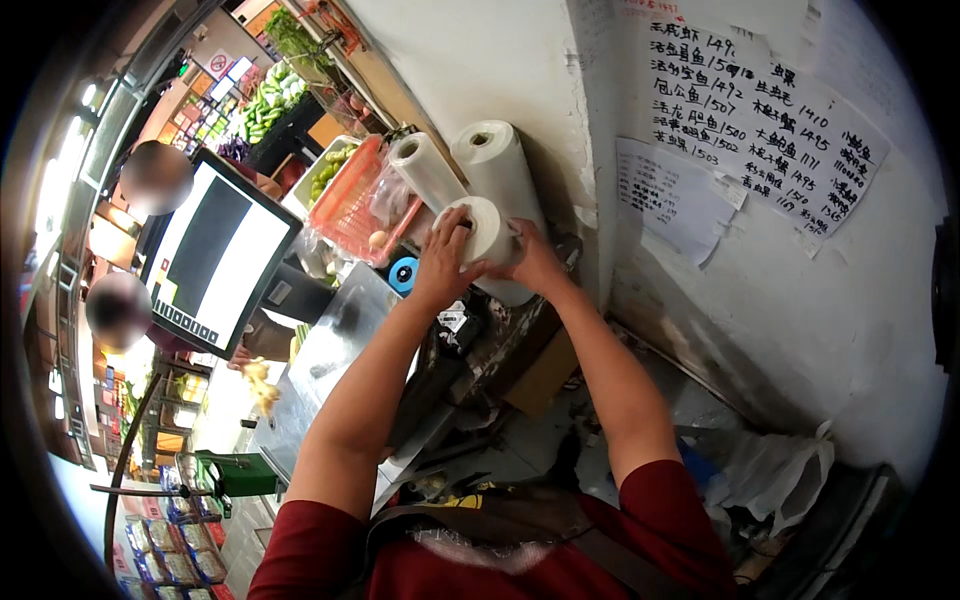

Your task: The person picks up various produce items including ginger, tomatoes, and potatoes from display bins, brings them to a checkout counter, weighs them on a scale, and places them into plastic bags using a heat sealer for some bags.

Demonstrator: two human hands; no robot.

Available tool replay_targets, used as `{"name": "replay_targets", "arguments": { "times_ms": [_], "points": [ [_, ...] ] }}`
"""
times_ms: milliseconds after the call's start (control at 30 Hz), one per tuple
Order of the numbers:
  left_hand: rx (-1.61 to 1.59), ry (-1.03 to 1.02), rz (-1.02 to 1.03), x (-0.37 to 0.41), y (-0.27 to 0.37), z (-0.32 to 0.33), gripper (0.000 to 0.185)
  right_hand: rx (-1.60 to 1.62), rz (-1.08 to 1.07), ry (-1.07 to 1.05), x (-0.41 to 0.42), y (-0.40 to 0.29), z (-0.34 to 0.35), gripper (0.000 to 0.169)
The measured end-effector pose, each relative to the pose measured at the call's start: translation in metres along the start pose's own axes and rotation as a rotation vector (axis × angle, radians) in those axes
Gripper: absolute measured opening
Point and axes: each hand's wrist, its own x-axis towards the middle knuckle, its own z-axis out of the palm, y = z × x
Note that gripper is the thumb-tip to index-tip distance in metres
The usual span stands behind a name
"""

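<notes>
A short roll of whitish plastic film or bags [491, 225] is held between both hands, its round end with the hollow core facing up. My left hand [444, 259] lies over the near left side, fingertips at the core. On the opposite side, my right hand [535, 259] grips the roll's right edge. Right behind stands a taller, thick plastic roll [499, 154], and to its left leans a thinner plastic roll [429, 174]. A blue disc with a dark centre [403, 264] sits just left of my left hand. Below that hand is a black device with a white label [459, 330].
A touchscreen monitor [217, 255] stands left of the steel counter [341, 322]. A pink basket [337, 206] holds an egg and clear bags. Across the counter, another person's hand [240, 358] is near ginger [260, 386]. A wall with handwritten sheets [667, 195] rises on the right.
</notes>
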Motion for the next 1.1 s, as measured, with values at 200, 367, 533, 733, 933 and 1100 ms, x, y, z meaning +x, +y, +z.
{"name": "replay_targets", "arguments": {
  "times_ms": [200, 367, 533, 733, 933, 1100],
  "points": [
    [0.042, 0.1, -0.052, 0.001, -0.004, 0.015, 0.055, -0.401, -0.048, -0.134, -0.02, 0.005, -0.013, 0.03],
    [-0.006, 0.152, -0.077, 0.002, 0.001, 0.028, 0.059, -0.899, -0.034, -0.706, -0.136, 0.053, 0.009, 0.016],
    [0.069, 0.225, -0.097, 0.012, 0.018, 0.036, 0.061, -0.873, 0.093, -0.567, -0.18, 0.066, 0.048, 0.019],
    [0.012, 0.158, -0.11, 0.008, 0.009, 0.026, 0.064, -0.736, 0.261, -0.368, -0.143, 0.031, -0.014, 0.031],
    [0.048, 0.167, -0.127, 0.012, 0.023, 0.032, 0.065, -0.92, 0.215, -0.176, -0.154, -0.018, -0.055, 0.04],
    [0.057, 0.251, -0.038, 0.018, 0.006, 0.028, 0.062, -0.929, 0.755, -0.613, -0.37, 0.105, -0.056, 0.03]
  ]
}}
